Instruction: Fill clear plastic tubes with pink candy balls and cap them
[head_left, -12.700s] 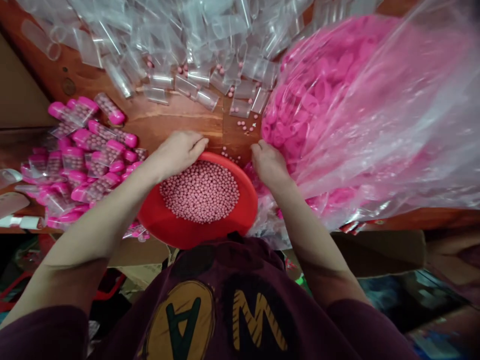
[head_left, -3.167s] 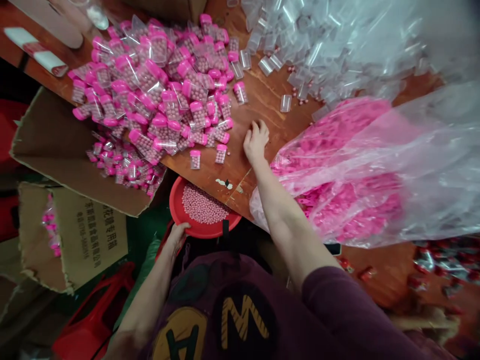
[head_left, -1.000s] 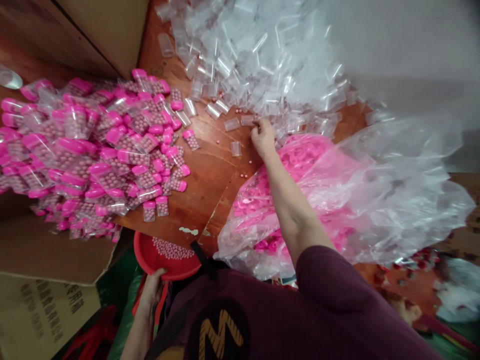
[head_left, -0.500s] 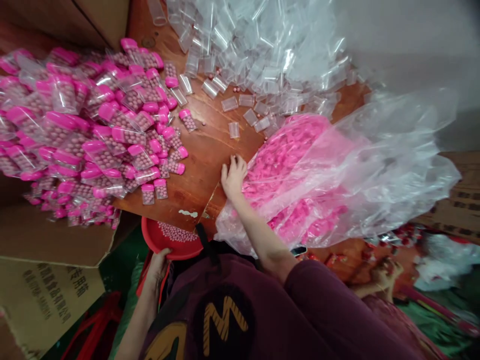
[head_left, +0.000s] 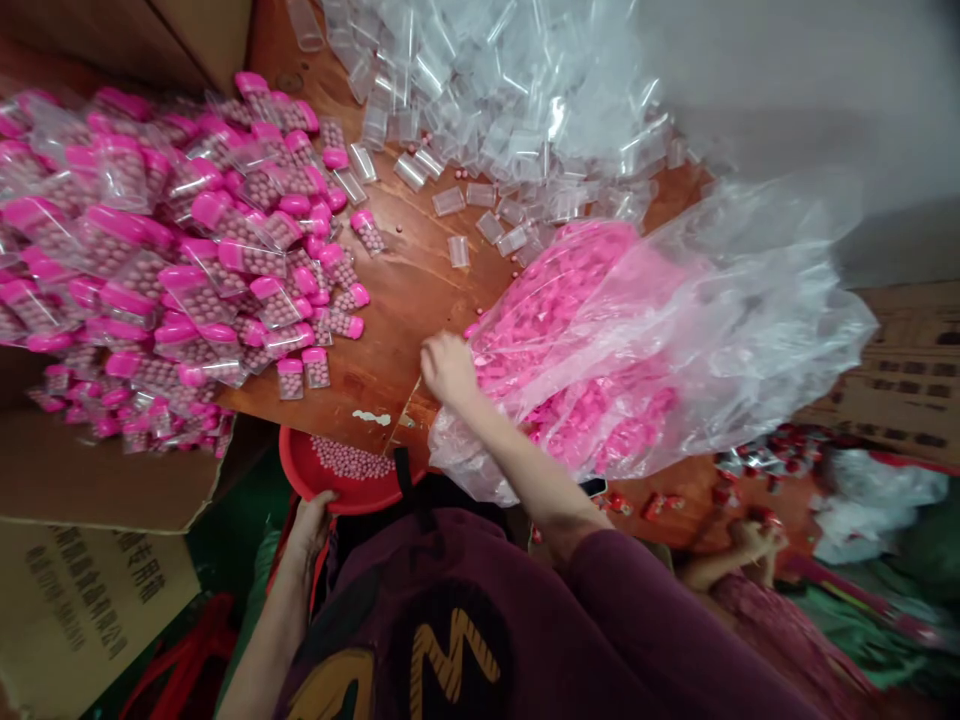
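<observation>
In the head view, the left hand [head_left: 315, 515] grips the near-left rim of a red bowl [head_left: 360, 497], thumb over the edge; its other fingers are mostly hidden. The bowl sits just to the right of that hand, its far side covered by the table [head_left: 405, 290] edge, and pink beads [head_left: 351, 460] lie inside it. A black strap [head_left: 403, 470] crosses the bowl's right part, between the two hands.

The right hand [head_left: 448, 370] is over the table, farther forward, fingers curled in; it is blurred, and I cannot tell whether it pinches anything. Just to its right is a clear plastic bag [head_left: 735, 280] full of pink caps [head_left: 540, 310].

Beyond the right hand, a few clear tubes [head_left: 459, 251] lie apart in front of a large tube heap [head_left: 517, 100], with stray beads among them. Well to the left of the right hand, and forward of the left, spreads a pile of capped bottles [head_left: 187, 250] holding pink beads. More bottles lie in a cardboard box [head_left: 142, 490] to the left of the left hand. Well to the right of the right hand, a co-worker's hand [head_left: 754, 540] is near small red items [head_left: 664, 505].
</observation>
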